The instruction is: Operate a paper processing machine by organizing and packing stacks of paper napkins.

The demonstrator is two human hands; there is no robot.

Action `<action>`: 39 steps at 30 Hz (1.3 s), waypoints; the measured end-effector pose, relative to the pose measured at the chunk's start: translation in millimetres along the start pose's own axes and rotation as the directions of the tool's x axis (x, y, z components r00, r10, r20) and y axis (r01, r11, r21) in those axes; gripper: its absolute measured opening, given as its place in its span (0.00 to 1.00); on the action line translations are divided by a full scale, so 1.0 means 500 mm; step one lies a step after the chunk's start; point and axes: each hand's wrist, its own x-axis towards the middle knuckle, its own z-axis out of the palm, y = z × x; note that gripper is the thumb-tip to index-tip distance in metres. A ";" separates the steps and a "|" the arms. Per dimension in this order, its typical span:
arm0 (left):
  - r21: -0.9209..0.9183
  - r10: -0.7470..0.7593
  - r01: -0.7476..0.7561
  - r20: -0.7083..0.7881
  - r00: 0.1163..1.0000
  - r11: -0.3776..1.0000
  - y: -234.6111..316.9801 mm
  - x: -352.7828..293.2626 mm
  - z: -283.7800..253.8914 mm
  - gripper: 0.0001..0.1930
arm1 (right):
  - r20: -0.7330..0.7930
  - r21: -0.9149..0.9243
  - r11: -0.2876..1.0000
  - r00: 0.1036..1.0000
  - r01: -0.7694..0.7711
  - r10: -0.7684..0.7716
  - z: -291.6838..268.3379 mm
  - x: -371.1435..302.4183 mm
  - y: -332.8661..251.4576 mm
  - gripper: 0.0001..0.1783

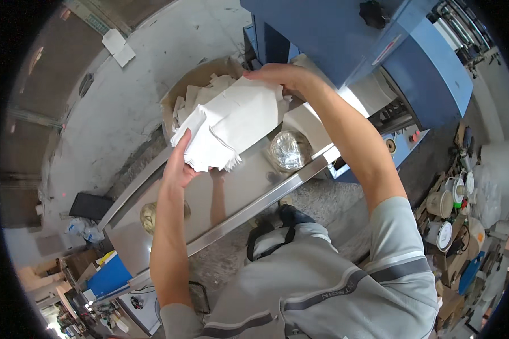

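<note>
Above a metal chute table (249, 181), both my hands hold a thick stack of white paper pieces (243, 113), with edges slightly fanned at the near end. My left hand (179, 163) grips the near left end, its thumb on top and its other fingers mostly hidden below. My right hand (277, 76) is closed over the far right end, thumb along the top edge. Just behind the stack stands a cardboard box (167, 110) filled with more loose white paper (193, 95). On the table, right of the stack, lies a round, shiny, clear-wrapped object (290, 150).
A large blue machine (322, 34) stands at the far right. Beyond my left forearm, a yellowish round object (147, 218) sits on the table. A raised metal rail (260, 200) edges its near side. Cluttered shelves with tubs (439, 203) are at right; a black flat item (90, 206) lies left.
</note>
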 end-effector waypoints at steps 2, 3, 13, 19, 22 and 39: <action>0.023 -0.015 0.015 0.004 1.000 1.000 0.005 0.001 0.022 0.36 | 0.013 0.014 1.000 1.000 0.008 -0.009 -0.008 0.001 0.018 0.45; 0.040 -0.019 0.019 -0.005 1.000 0.999 0.007 0.002 0.033 0.35 | -0.043 -0.008 1.000 0.999 0.003 -0.004 -0.011 0.002 0.027 0.45; 0.083 0.238 -0.235 -0.023 0.971 0.968 -0.065 0.052 0.078 0.35 | -0.060 0.049 0.998 0.998 0.029 -0.026 -0.039 -0.037 0.096 0.42; 0.165 0.382 -0.374 -0.018 0.924 0.913 -0.127 0.064 0.143 0.35 | -0.316 -0.365 0.930 0.944 -0.031 -0.092 -0.047 -0.052 0.107 0.31; 0.145 0.314 -0.307 -0.024 0.949 0.940 -0.123 0.060 0.165 0.33 | -0.447 -0.523 0.848 0.874 -0.085 -0.189 -0.029 -0.075 0.111 0.26; 0.102 0.294 -0.296 0.035 0.955 0.950 -0.116 0.055 0.134 0.32 | -0.555 -0.643 0.761 0.633 0.086 -0.540 0.141 -0.224 0.116 0.11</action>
